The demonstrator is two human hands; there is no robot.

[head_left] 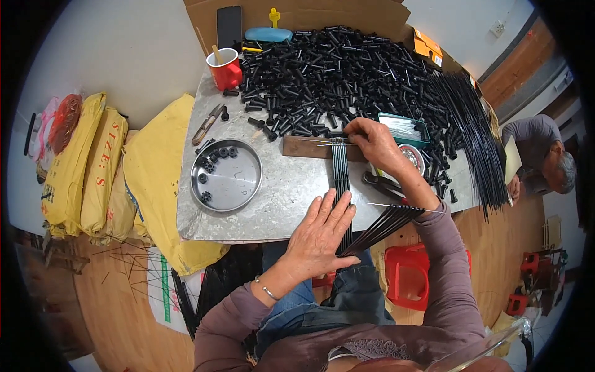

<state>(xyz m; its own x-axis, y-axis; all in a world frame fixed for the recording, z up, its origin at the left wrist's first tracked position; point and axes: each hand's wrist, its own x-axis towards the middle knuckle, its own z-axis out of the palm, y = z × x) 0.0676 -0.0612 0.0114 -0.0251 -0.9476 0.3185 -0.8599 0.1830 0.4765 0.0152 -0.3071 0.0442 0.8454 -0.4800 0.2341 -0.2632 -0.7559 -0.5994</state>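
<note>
A flat row of thin black rods [341, 170], like umbrella ribs, runs from a brown wooden block [304, 147] over the table edge toward my lap. My left hand [319, 239] lies over the lower rods with its fingers stretched and apart. At the block, my right hand [375, 144] is closed in a pinch beside the rod tips; what its fingertips hold is too small to make out. Fine wires lie across the rods there. Below my right wrist, a second fan of black rods [393, 220] hangs past the table edge, with a thin wire across its ends.
Black plastic tubular parts [334, 68] are heaped at the back. A round metal tray [230, 186] holds small black pieces. Pliers [381, 181], a green box [403, 127] and a red mug [224, 69] stand around. Long black rods [471, 130] and another person [545, 149] are at right.
</note>
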